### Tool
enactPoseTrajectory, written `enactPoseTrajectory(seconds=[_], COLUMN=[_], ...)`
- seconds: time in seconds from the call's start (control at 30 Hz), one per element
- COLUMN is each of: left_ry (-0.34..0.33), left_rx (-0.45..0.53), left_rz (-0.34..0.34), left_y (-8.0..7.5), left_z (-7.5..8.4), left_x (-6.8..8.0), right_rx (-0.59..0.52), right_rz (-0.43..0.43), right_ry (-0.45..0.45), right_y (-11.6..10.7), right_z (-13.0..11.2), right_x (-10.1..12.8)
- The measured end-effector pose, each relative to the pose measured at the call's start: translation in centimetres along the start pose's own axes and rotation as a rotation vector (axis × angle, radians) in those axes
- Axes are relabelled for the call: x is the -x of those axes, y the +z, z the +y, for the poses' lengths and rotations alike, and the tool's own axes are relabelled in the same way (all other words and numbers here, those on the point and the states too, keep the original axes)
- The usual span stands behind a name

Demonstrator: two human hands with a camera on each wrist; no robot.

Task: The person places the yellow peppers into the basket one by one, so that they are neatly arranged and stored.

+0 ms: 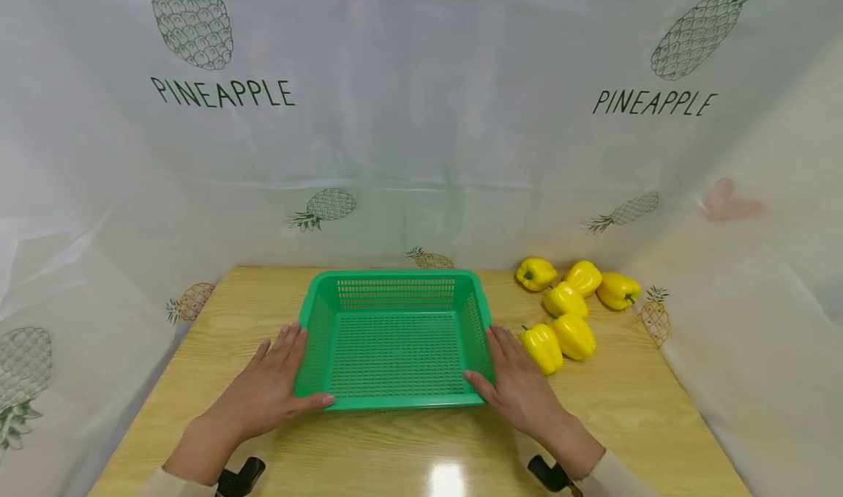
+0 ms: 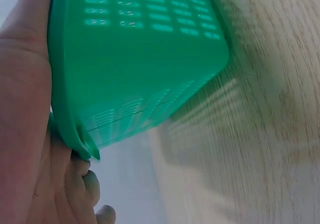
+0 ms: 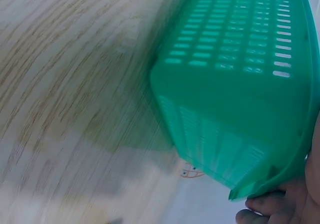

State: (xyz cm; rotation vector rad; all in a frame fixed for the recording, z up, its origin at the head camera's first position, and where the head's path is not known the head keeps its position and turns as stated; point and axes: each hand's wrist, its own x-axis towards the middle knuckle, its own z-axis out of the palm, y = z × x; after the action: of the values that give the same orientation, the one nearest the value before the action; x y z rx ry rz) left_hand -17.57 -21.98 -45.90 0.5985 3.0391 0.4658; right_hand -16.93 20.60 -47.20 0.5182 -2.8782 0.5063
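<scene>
Left hand point(image 1: 268, 389) and right hand point(image 1: 522, 387), fingers nearly straight, touched the green rectangular slotted basket point(image 1: 395, 354), its base apparently on the table point(image 1: 395, 453).

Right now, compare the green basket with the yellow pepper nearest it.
The green basket is far larger than the yellow pepper. The basket is roughly rectangular and slotted with openings, while the pepper is rounded and smooth-skinned with a stem. The left hand and right hand touch the basket's two sides, whereas neither holds the pepper. Both look shiny in places.
</scene>
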Motion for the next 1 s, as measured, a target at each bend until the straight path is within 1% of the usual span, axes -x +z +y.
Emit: enactPoseTrajectory(seconds=[0.13,0.2,0.27,0.33,0.4,0.47,0.53,0.6,0.67,0.77,1.0], left_ry=[-0.010,-0.016,-0.022,-0.030,-0.035,-0.036,-0.037,-0.037,-0.033,-0.023,-0.017], left_rx=[0.008,0.018,0.031,0.048,0.060,0.065,0.066,0.062,0.055,0.052,0.061], left_rz=[0.000,-0.006,-0.008,-0.008,-0.001,0.005,0.005,0.000,0.001,0.002,-0.007], left_y=[-0.1,-0.1,0.0,0.0,0.1,0.1,0.1,0.1,0.0,0.0,0.0], left_z=[-0.5,-0.6,-0.6,-0.6,-0.5,-0.5,-0.5,-0.4,-0.4,-0.2,0.2], left_x=[0.5,0.6,0.7,0.8,0.8,0.8,0.9,0.8,0.8,0.6,0.1], right_rx=[-0.029,-0.027,-0.008,0.060,0.165,0.280,0.388,0.466,0.526,0.574,0.605], right_rz=[-0.080,-0.112,-0.117,-0.087,-0.046,-0.027,-0.020,-0.028,-0.040,-0.060,-0.147], right_ry=[-0.064,-0.109,-0.151,-0.197,-0.253,-0.314,-0.387,-0.448,-0.489,-0.510,-0.478], right_y=[-0.9,-1.7,-2.7,-3.6,-4.4,-5.1,-5.4,-5.5,-5.4,-4.9,-4.2], right_z=[1.0,2.1,3.6,5.3,6.9,8.4,9.8,11.0,12.0,13.2,14.4], right_x=[-0.1,-0.2,-0.4,-0.8,-1.2,-1.6,-1.7,-1.7,-1.6,-1.6,-1.6])
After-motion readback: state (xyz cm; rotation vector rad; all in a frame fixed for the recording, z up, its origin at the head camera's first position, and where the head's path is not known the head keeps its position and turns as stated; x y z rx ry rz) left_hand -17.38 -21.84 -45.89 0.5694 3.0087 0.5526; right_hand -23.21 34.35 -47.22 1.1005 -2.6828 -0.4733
